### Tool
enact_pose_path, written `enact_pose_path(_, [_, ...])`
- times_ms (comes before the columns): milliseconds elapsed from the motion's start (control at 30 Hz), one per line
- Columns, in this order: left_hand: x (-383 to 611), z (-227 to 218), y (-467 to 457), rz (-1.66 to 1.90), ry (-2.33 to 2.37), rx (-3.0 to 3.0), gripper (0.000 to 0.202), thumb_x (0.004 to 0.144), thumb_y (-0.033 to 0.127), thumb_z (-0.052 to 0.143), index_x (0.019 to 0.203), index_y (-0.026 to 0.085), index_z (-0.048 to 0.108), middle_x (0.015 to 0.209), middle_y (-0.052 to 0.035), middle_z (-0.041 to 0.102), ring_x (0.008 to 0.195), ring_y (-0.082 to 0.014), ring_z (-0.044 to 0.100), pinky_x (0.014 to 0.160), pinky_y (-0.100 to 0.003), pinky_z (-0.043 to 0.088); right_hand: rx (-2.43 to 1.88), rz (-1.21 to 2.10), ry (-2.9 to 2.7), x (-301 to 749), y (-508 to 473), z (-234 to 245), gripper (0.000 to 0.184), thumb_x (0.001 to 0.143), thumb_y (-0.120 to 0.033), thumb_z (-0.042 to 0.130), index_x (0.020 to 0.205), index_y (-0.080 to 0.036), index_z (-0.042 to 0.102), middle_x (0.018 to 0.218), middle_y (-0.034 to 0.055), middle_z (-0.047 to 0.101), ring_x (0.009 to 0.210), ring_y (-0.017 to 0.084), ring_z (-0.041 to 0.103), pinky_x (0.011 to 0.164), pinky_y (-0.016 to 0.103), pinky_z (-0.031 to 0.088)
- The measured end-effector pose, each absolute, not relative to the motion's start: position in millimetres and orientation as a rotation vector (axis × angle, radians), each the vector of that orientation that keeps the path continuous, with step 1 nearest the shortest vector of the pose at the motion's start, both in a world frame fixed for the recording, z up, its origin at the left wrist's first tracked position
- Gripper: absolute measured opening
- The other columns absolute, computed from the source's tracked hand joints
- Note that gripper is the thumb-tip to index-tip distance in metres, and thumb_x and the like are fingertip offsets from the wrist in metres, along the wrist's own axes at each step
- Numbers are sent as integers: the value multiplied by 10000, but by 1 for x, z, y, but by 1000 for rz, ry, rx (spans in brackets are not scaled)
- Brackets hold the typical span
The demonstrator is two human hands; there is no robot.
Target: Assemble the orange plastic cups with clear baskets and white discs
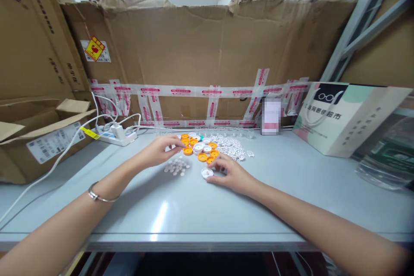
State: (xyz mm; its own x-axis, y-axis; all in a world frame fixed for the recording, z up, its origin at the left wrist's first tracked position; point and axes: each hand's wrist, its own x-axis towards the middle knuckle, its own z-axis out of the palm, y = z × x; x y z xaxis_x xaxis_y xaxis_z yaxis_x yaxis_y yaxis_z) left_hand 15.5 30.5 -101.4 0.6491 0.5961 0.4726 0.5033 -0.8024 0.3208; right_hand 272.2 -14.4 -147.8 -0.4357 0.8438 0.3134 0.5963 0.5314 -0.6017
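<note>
Near the middle of the table, my right hand (231, 173) grips a shallow white round cap (207, 173) by its rim, between thumb and fingers. My left hand (163, 150) is at the left side of the pile, its thumb and fingers closing at the edge of an orange round cap (188, 151). Just below it lies a scatter of small white discs (176, 166). Between the hands are more orange caps (202, 157) and white caps (198, 148). A heap of small white plastic parts (228, 146) spreads behind my right hand.
A clear plastic strip (223, 133) runs along the back. A phone-like screen (271, 116) leans against the cardboard wall (207, 47). At left are a power strip (119, 138) and an open carton (48, 142); at right, a printed bag (343, 120) and a large bottle (384, 159).
</note>
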Motion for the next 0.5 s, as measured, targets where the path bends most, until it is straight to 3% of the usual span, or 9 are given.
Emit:
enact_pose_path(167, [-6,-107,46,451,1072,2764,184,827,234,504,863,169,672,849,-60,660,751,-150,594,681,-243,450,-1150,537,-2182,272,-13,-148,289,685,-366,701,913,-199,643,846,34,541,783,163,498,701,290,421])
enact_pose_path(500, [20,-121,52,479,977,2797,175,814,189,534,882,172,695,873,-71,671,777,-147,609,726,-229,447,-1144,567,-2095,270,-15,-142,245,737,-399,645,865,-190,647,816,30,570,710,138,497,634,261,404])
